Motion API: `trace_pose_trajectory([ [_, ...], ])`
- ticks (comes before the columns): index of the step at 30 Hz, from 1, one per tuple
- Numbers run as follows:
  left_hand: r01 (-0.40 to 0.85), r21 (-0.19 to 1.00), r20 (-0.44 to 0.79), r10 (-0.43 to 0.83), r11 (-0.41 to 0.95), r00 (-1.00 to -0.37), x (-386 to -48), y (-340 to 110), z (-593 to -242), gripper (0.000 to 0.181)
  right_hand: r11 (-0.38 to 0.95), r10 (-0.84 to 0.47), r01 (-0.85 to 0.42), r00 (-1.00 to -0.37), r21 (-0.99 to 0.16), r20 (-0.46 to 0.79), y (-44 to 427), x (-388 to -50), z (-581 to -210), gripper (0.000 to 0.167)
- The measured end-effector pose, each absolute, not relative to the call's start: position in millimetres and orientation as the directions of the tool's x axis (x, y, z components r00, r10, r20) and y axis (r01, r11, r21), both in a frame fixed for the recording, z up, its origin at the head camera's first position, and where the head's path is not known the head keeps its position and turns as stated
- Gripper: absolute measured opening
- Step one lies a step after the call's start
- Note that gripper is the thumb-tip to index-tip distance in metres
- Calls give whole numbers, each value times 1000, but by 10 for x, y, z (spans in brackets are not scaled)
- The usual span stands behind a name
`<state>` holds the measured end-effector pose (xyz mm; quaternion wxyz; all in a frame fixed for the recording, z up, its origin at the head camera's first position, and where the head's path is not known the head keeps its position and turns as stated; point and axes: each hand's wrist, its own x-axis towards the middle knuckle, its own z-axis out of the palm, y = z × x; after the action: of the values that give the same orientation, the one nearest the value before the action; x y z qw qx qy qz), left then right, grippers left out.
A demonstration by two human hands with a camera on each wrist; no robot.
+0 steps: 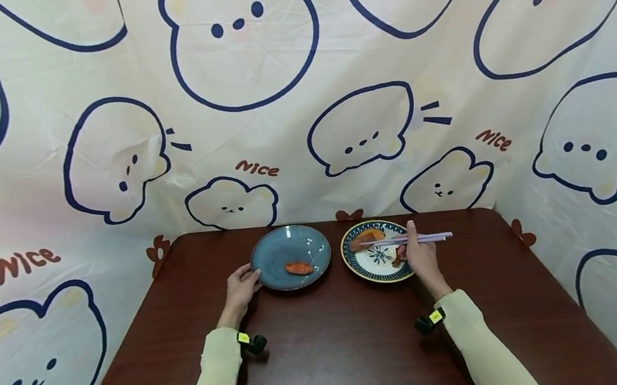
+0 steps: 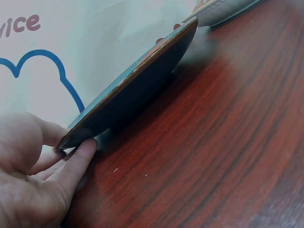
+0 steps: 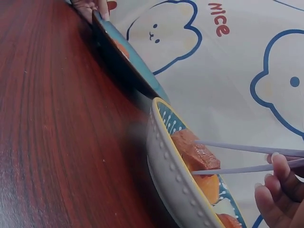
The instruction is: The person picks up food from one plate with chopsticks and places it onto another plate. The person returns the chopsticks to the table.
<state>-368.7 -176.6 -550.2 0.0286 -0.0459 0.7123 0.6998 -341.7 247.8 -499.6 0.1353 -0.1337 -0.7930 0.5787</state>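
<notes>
I see the left hand [image 1: 244,289] at the near-left rim of a blue plate [image 1: 271,266], its fingers clamped on that rim, with one finger reaching underneath. The plate sits by the far edge of the table [image 1: 333,355], left of the middle, and bears one orange-red piece of food [image 1: 299,268] on its near half.

Just to its right, also by the far edge and apart from the plate, I have a patterned dish [image 1: 358,269] with a yellow rim and a pale, beaded outer wall. The right hand [image 1: 422,256] is over its right side, fingers clamped on a pair of pale purple chopsticks [image 1: 430,237] that point left across the dish.

In the right wrist view, the chopstick tips lie to either side of a brown piece of food [image 3: 194,152]; I cannot tell how firmly they press. That piece is inside the dish, against an orange piece [image 3: 210,187], and a reddish-brown piece [image 3: 229,221] lies nearer the hand.

Behind the far edge I see a pale cloth [image 1: 284,125] printed with bear outlines.
</notes>
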Motion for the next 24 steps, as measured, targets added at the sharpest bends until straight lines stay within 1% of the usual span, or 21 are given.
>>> trace_pose_trajectory([
  [2, -108, 994, -108, -28, 15, -994, -3690, -1765, -5502, 49, 318, 359, 21, -928, -948, 100, 2487, -3410, -4986, 88],
  [6, -110, 994, -110, -31, 15, -994, -3689, -1760, -5503, 49, 424, 320, -45, -927, -905, 197, 2520, -3390, -4938, 84],
  [11, -111, 994, -110, -42, 16, -993, -3705, -1756, -5510, 49, 561, 202, -114, -942, -820, 269, 2568, -3378, -4844, 79],
  [16, -114, 993, -113, -51, 22, -992, -3727, -1750, -5525, 48, 665, 39, -219, -945, -714, 326, 2629, -3426, -4754, 66],
  [19, -115, 993, -114, -55, 22, -992, -3730, -1748, -5529, 48, 700, -109, -306, -939, -646, 327, 2662, -3490, -4699, 60],
  [21, -118, 993, -117, -56, 19, -992, -3730, -1749, -5523, 47, 703, -204, -359, -929, -614, 310, 2677, -3529, -4660, 55],
  [24, -116, 993, -115, -55, 15, -992, -3730, -1753, -5509, 47, 692, -331, -443, -897, -570, 295, 2675, -3559, -4593, 46],
])
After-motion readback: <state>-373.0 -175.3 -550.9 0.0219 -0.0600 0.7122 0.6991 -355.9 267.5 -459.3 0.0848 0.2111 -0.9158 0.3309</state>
